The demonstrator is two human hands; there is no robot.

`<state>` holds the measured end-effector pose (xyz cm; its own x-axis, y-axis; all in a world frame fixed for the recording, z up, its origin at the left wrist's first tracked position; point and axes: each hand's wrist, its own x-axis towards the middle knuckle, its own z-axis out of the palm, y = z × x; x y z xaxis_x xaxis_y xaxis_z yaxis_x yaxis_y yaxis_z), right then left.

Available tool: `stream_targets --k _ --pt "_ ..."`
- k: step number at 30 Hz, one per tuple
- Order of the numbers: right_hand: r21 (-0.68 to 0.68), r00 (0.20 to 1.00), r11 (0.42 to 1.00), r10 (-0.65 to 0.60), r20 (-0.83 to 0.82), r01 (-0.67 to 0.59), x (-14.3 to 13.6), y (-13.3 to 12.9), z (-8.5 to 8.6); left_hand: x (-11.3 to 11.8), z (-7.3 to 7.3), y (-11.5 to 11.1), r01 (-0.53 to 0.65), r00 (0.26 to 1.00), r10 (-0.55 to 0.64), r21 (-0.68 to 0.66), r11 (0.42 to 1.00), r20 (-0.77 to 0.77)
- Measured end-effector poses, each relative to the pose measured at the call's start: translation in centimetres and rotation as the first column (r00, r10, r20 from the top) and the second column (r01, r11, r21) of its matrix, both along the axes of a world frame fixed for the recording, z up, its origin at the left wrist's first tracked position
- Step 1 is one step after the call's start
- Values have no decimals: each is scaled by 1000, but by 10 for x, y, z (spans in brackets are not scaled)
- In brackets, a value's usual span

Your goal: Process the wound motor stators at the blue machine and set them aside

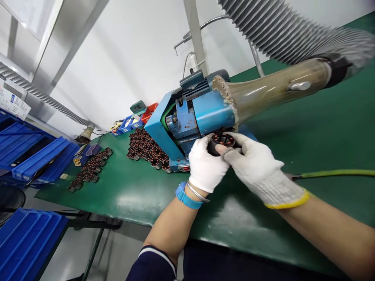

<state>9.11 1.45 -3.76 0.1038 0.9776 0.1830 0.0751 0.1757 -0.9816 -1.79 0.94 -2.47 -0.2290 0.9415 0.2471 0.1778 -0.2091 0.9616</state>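
Both white-gloved hands grip a round black motor stator (223,139) with copper windings showing in its open top. My left hand (206,164) wraps its left side, fingers closed. From the right, my right hand (253,158) pinches it; the bare thumb tip lies on its near rim. The stator is held right at the front of a blue belt grinding machine (187,121), below its blue guard; whether it touches the machine's working part is hidden. Left of the machine stand many similar stators (143,144) packed together.
A clear extraction pipe (278,89) leads from the machine to a grey ribbed hose (263,27). A green air hose (336,173) lies at right on the green table (129,199). More small parts (90,169) lie at left, beyond them blue trays (43,160).
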Motion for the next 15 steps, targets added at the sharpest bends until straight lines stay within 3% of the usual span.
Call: stream_targets --k 5,10,13,15 --pt "88 999 995 40 -34 -36 -10 0 -5 -7 -3 -4 -26 996 30 53 998 -79" --pt "228 999 973 49 -7 -46 -15 -20 -14 -17 -11 -31 -34 999 36 79 996 -27" --pt "332 983 928 134 122 -168 -15 -39 -22 -29 -10 -55 -17 988 17 0 1000 152" --pt "411 955 869 195 224 -274 -15 -48 -30 -40 -9 -70 60 927 -8 -125 990 376"
